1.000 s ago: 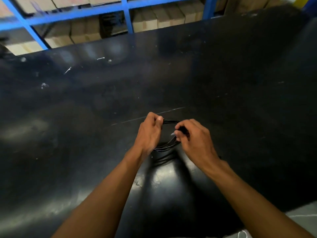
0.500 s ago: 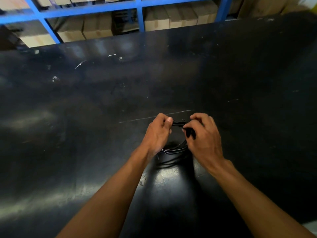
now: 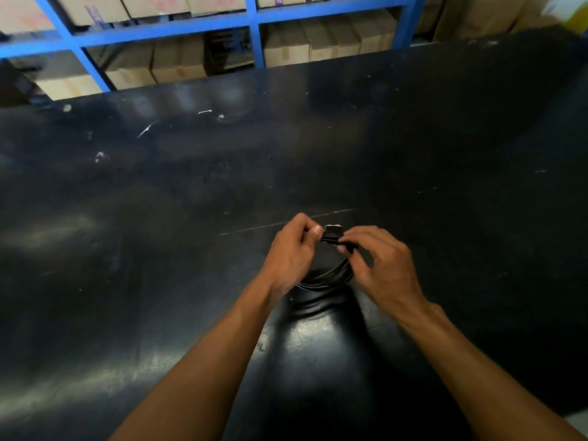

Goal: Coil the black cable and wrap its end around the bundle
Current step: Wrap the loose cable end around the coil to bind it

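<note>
Fingers of left hand (image 3: pixel 291 257) and right hand (image 3: pixel 383 265) both pinched on top of the coiled black cable (image 3: pixel 327 276), thumbs nearly touching. Coil hangs between the hands (connector end (image 3: pixel 334 229) sticks up at the pinch), over the worktop (image 3: pixel 159 233), nearer its front edge.

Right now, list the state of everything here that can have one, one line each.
black cable: coiled into a loop of several turns, held up between both hands.
cable end: lying across the top of the bundle, plug tip showing.
left hand: closed, pinching the coil's top.
right hand: closed, gripping the cable near the plug.
table: black, scuffed.
</note>
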